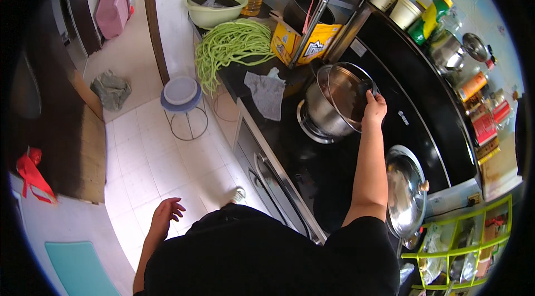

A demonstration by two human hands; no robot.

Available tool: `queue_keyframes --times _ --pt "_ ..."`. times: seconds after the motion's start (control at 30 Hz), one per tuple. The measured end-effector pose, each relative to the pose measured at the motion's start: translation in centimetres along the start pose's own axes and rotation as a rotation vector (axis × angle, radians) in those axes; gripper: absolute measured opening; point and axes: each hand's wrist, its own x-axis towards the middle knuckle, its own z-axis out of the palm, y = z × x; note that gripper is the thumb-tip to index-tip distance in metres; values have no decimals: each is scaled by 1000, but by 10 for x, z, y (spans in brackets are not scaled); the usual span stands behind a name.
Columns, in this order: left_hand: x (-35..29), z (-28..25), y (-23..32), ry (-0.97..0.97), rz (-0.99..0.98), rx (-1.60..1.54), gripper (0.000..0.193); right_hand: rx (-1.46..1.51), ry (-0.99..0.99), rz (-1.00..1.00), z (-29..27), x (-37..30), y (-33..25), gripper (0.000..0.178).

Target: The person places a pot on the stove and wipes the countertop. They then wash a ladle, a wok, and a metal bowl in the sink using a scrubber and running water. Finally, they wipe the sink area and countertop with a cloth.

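My right hand (375, 107) is closed on the dark knob of a glass lid (341, 88) with a metal rim. The lid is tilted over a stainless steel pot (319, 111), which stands on a burner ring (316, 135) of the black stove. Whether its rim touches the pot I cannot tell. Down at my left side hangs my left hand (165, 213), its fingers loosely apart with nothing in them. A grey cloth (266, 94) lies on the counter left of the pot.
Long green beans (234, 45) are heaped at the counter's far end, beside a green basin (217, 14) and a yellow box (287, 42). A large pan lid (404, 190) leans at right, near a green rack (451, 254). A round stool (181, 95) stands on the floor.
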Motion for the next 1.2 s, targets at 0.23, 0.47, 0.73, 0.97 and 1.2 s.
queue_keyframes --times 0.23,0.47,0.73,0.97,1.2 --pt "116 19 48 -50 25 41 37 -103 108 29 12 86 86 14" --pt "217 86 93 -339 -69 126 35 -207 -2 202 28 74 68 23" --pt "323 146 94 -727 -29 358 33 -433 -1 76 15 76 80 40" --pt "451 236 112 -582 704 1052 49 -849 43 -488 43 -31 12 29" --pt "544 303 80 -426 616 1513 73 -681 108 3 65 -116 44 12"
